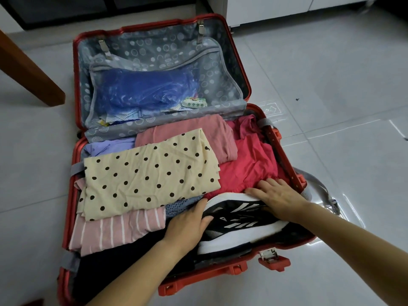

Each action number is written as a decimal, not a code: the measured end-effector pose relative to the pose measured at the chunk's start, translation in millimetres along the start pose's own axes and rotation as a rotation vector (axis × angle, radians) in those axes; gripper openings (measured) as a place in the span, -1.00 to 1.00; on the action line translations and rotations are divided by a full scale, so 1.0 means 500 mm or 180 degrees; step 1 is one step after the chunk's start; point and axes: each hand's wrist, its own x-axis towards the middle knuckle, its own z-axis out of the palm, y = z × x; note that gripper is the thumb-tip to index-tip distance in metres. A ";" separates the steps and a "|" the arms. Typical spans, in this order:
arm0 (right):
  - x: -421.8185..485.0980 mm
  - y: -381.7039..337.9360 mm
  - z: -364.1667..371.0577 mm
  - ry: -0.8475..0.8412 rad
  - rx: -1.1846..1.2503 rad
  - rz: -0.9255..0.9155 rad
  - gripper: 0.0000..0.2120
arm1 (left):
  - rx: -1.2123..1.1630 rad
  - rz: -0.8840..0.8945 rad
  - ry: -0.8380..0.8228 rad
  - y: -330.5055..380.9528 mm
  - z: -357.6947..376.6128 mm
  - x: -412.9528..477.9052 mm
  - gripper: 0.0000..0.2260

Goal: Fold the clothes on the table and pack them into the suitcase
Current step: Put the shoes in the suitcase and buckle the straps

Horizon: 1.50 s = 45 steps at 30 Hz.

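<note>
- Red suitcase (284,151) lies open on the tiled floor (331,85); the near half is packed almost to the rim, the lid half propped behind it.
- Folded clothes are found inside the near half: polka-dot cloth (150,173) on top at the left, striped pink garment (114,230) under its near edge, pink piece (187,133) and crimson piece (247,164) toward the right.
- Black-and-white sneaker (238,221) is wedged at the near right corner, lying on its side.
- Left hand (187,226) is laid flat on the sneaker's left end, fingers loosely spread; nothing is clenched.
- Right hand (278,199) is pressed on the sneaker's far edge and the crimson piece, fingers extended, not closed around anything.
- Risk: the folded crimson piece may be crumpled or dragged out of its fold if the sneaker is pushed further beneath it.
- Risk: the sole, if dirty, may mark the light cloth touching it.
- Risk: the pile stands near rim height; closure may be blocked, or fabric pinched at the rim by the latch (268,253).
- Risk: the loose grey strap (318,184) hangs outside the right rim and may be trapped when the lid is lowered.
- Blue bag (141,89) is held behind the lid's mesh divider; no trouble is expected there.
</note>
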 end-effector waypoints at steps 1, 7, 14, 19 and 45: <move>0.001 -0.004 -0.007 -0.0054 0.0042 0.0067 -0.31 | -0.0065 -0.0077 -0.0096 0.005 -0.004 -0.005 -0.47; -0.019 -0.010 -0.058 -0.0439 0.0691 0.0262 -0.24 | 0.0231 -0.0008 0.0194 0.058 -0.041 -0.037 -0.06; -0.092 -0.028 -0.048 -0.0823 0.0724 0.0223 -0.04 | 0.0788 0.0600 -0.0105 0.069 -0.028 -0.037 0.07; -0.084 -0.028 -0.034 -0.0999 0.0828 0.0188 -0.10 | 0.0738 0.0568 -0.0279 0.057 -0.012 -0.029 0.01; -0.035 0.150 -0.015 0.0413 0.3877 0.3706 -0.71 | 0.1053 -0.0099 0.0201 0.026 -0.157 0.022 -0.26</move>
